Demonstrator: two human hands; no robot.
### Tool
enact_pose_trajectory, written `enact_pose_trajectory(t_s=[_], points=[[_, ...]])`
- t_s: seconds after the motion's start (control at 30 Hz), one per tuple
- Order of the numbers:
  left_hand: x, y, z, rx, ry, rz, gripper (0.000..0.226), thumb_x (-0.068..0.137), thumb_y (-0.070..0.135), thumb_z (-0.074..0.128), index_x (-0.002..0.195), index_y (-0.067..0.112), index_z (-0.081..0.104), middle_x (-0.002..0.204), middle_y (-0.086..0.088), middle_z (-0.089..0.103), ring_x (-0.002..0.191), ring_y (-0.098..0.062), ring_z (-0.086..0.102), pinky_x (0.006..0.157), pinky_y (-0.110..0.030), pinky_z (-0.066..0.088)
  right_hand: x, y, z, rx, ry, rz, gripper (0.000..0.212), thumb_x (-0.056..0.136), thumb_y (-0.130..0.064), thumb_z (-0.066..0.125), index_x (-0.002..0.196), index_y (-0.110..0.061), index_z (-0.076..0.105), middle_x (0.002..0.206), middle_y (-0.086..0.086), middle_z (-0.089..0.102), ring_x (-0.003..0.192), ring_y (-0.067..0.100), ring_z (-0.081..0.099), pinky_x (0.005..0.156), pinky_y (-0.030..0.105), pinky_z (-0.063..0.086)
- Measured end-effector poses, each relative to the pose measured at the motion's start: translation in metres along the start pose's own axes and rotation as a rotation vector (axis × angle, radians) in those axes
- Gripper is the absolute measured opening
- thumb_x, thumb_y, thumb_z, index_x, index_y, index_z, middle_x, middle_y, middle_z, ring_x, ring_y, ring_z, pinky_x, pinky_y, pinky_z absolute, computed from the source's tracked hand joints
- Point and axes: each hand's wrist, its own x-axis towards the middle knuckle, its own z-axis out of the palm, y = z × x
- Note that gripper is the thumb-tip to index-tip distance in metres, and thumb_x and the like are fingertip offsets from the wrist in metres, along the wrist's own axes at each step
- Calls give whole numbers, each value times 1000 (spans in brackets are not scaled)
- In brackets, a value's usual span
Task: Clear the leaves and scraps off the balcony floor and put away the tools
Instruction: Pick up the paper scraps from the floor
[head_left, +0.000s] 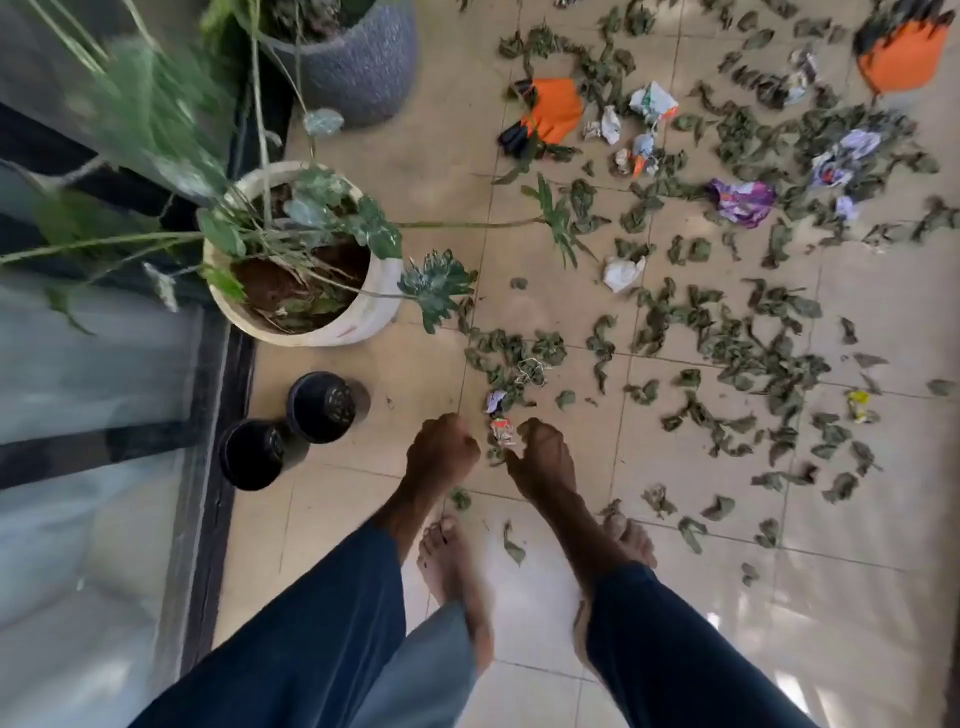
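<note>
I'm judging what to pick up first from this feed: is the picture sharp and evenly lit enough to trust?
Head view: the tall plant at the upper left is smeared by motion; leaves mid-floor read clearly; bright sun patches wash out the tiles at the lower right; tile lines bow from the wide lens.
</note>
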Motion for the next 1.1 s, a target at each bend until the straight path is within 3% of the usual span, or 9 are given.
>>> enact_pose_trajectory(t_s=[0.1,0.2,0.37,0.5,0.6,0.77,0.93,1.0,1.1], points=[[55,-9,29,-90,49,-18,24,90,27,57,107,11,64,112,-11,68,110,-32,62,83,-38,53,42,6,44,-85,20,-31,54,90,-32,70,132,-5,48,129,17,55,116,34,56,90,42,52],[96,-11,56,-175,85,-25,33,91,35,64,114,12,59,117,-11,66,110,-31,62,85,-38,52,71,17,77,-150,11,-15,64,92,-27,68,142,-4,36,138,20,45,121,37,51,90,45,51],[130,-8,89,-104,132,92,45,91,38,68,117,4,52,115,-17,62,109,-35,60,76,-38,46,88,40,97,-15,96,-27,41,93,-11,60,132,-8,47,123,17,50,100,39,61,78,46,53],[134,2,99,-16,132,153,41,96,30,63,125,5,50,119,-17,59,111,-34,59,82,-44,50,86,56,71,112,206,5,34,87,-13,69,119,-11,56,112,13,60,91,32,63,76,42,56],[133,10,95,57,130,171,33,101,22,57,129,6,50,121,-17,60,109,-31,59,74,-34,43,84,68,44,154,248,44,34,84,-10,74,113,-9,57,106,11,69,88,28,66,67,30,51],[100,7,65,17,94,157,34,93,26,71,116,8,55,110,-12,64,96,-21,57,67,-29,39,65,68,-5,272,264,119,37,84,-17,78,115,-8,59,105,11,74,90,28,70,69,28,52],[43,15,11,-103,84,203,37,82,17,79,106,2,55,90,-6,60,82,-26,60,62,-27,40,16,38,-65,419,223,149,39,85,-18,79,118,-9,60,109,10,74,86,19,69,54,2,37],[23,27,-9,-128,59,207,35,83,22,78,104,1,60,87,-5,62,77,-23,60,62,-27,40,-2,30,-88,449,213,132,40,85,-16,79,120,-9,61,111,11,74,84,18,68,51,-1,39],[-3,53,-31,-121,45,199,38,89,36,68,105,2,70,94,-11,73,88,-29,69,71,-30,47,-27,20,-122,486,176,104,38,84,-20,80,116,-14,63,108,7,75,80,15,69,59,6,49]])
